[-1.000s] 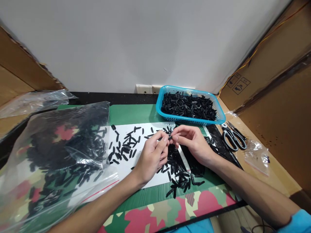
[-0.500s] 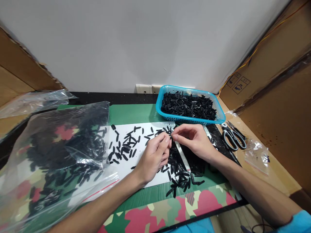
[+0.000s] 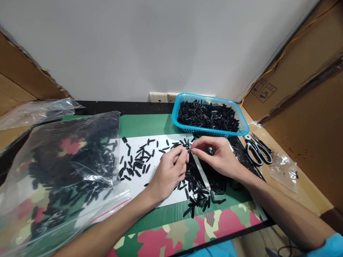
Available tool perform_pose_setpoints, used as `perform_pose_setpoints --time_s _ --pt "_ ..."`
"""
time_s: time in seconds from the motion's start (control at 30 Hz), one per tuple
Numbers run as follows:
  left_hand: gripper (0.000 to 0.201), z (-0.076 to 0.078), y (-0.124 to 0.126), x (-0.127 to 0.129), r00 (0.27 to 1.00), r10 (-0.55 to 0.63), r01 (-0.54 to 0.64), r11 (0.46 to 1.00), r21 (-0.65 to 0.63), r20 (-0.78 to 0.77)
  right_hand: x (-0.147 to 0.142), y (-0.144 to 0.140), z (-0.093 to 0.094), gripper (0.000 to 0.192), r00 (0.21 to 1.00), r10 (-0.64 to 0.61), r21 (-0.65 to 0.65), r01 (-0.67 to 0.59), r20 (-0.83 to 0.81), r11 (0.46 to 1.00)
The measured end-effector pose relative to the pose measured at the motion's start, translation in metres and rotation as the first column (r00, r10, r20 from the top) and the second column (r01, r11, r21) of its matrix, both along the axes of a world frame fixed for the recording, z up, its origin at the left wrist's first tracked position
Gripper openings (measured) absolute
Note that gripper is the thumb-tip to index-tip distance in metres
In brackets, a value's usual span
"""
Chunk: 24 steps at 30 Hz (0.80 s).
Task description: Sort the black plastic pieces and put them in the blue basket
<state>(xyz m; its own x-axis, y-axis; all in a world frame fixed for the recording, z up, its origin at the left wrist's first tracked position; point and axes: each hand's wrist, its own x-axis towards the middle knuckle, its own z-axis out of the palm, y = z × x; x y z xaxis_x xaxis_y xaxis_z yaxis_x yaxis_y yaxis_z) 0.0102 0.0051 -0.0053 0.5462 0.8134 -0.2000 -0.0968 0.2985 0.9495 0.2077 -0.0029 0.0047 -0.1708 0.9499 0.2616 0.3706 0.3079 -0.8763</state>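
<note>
My left hand (image 3: 173, 167) is closed, thumb against the curled fingers, pinching a small black plastic piece (image 3: 189, 151). At the other end of that piece, the thumb and forefinger of my right hand (image 3: 214, 155) are pinched together on it. Both hands are over a white sheet (image 3: 166, 201) strewn with loose black pieces (image 3: 143, 157). Below my right hand more black pieces (image 3: 199, 198) lie heaped around a narrow pale strip (image 3: 200, 173). The piece between my fingertips is mostly covered, so its details are too small to tell.
A blue basket (image 3: 175, 121) full of black pieces stands behind my right hand. On the left lies a large clear zip bag (image 3: 88, 171) with black pieces. Scissors (image 3: 254, 151) and a small plastic bag (image 3: 284, 171) rest on cardboard (image 3: 308, 196) at right.
The fingertips of my right hand have shifted very slightly, and the black piece shows a little more between the hands. Otherwise the hands keep their places.
</note>
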Motion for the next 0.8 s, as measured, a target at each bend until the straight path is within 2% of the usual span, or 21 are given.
perform_pose_setpoints --time_s 0.33,0.5,0.8 --pt "0.039 -0.0052 0.0 0.0 1.0 -0.021 0.023 0.997 0.075 -0.017 -0.0045 -0.0015 0.0 0.014 0.999 0.042 -0.041 -0.043 -0.032 0.998" --pt "0.04 -0.0084 -0.001 -0.0005 0.999 -0.025 0.029 0.995 0.099 -0.042 -0.0023 -0.0013 0.0015 0.012 0.998 0.052 -0.046 -0.051 0.019 0.998" --pt "0.035 -0.0068 -0.0005 0.0003 1.0 -0.019 0.019 0.999 0.044 0.004 0.0 -0.0007 0.0016 0.013 0.997 0.069 -0.085 -0.072 -0.035 0.994"
